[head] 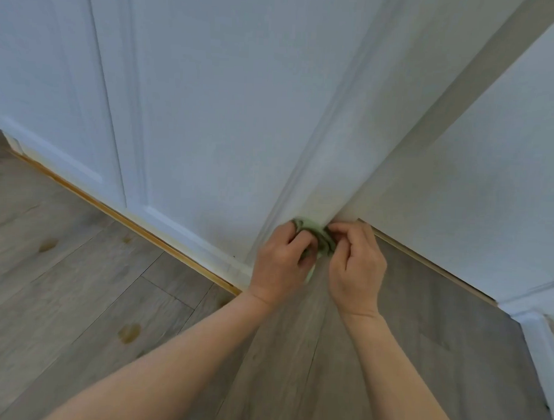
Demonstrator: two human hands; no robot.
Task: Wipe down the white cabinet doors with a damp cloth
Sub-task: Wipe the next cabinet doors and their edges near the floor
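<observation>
A grey wood-plank floor (78, 281) fills the lower part of the view, marked by a few yellowish stains. Rising from it are white panelled cabinet doors (210, 113); a second white door (474, 201) stands at the right, meeting the first at a corner. A thin wooden trim strip (118, 217) is seen along the bottom edge of the doors.

At the bottom of that corner, just above the floor, a small green cloth (323, 239) is bunched into a wad, its long axis slanting from upper left to lower right. It is gripped by the left hand (283, 263), fingers curled round it, and pinched at its right end by the fingertips of the right hand (358, 263). The cloth is pressed against the door's edge. No writing or labels can be read.
</observation>
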